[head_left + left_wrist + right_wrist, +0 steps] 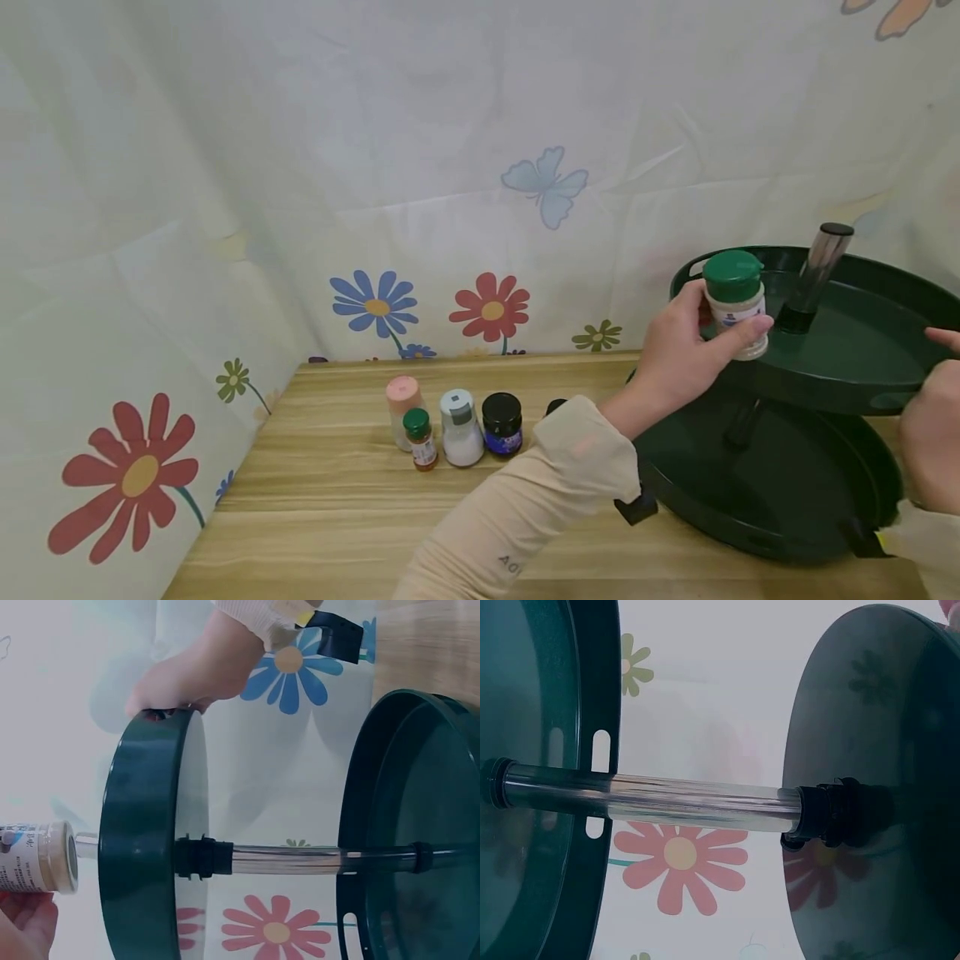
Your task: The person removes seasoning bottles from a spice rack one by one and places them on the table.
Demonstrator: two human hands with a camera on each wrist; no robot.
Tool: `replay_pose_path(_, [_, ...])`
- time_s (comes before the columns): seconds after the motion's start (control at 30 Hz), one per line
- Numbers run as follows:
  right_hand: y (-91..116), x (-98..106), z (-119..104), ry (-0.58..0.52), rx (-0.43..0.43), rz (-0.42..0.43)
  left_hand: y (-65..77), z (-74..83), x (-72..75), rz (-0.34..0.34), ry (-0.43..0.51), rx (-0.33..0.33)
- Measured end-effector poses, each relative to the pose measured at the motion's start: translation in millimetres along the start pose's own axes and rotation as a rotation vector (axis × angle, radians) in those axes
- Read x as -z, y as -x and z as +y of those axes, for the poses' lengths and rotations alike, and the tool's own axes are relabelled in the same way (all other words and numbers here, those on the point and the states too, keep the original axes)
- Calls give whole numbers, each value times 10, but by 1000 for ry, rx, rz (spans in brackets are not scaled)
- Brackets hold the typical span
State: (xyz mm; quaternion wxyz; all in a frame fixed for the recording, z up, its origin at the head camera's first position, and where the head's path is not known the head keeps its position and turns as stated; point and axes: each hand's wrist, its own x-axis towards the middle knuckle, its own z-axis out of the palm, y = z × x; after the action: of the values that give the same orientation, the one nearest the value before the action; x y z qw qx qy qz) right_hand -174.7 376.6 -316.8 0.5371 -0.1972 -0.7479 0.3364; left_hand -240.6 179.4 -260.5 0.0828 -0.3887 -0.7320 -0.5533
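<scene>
My left hand (678, 362) grips a seasoning jar (733, 296) with a green lid and pale contents, tilted slightly above the upper tray (847, 387) of a dark green two-tier stand. At the right edge of the head view, my right hand (933, 425) holds that tray's rim; the left wrist view shows the same hand (199, 671) at a slot in the rim. A clear post (821, 262) rises through the upper tray. Below it sits the lower tray (787, 492), bare where visible. The right wrist view shows the post between both tiers, with hardly any hand.
Left of the stand, on the wooden table (322, 517), are a pink-capped container (402, 392), a small green-capped bottle (423, 450), a white-lidded shaker (462, 437) and a black-lidded jar (502, 425). Another black lid (556, 406) is mostly hidden by my left sleeve. Flowered cloth (450, 208) hangs behind.
</scene>
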Motion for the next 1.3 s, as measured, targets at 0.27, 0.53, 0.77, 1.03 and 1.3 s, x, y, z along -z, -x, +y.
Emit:
replay_pose_path(0.27, [-15,-20,14,6,-19,18,142,-161,67,5,147,20])
replay_pose_path(0.53, [-19,-26,26,-20,3,35,256,-335,163,17,141,80])
replay_pose_path(0.77, [-9,-36,40,-50,32,62,315,-481,224,3,100,135])
replay_pose_path(1.03, [-9,-28,56,-72,85,43,354,-662,291,-6,10,204])
replay_pose_path(1.3, [-29,-47,39,-34,50,49,411,-806,323,-55,-78,295])
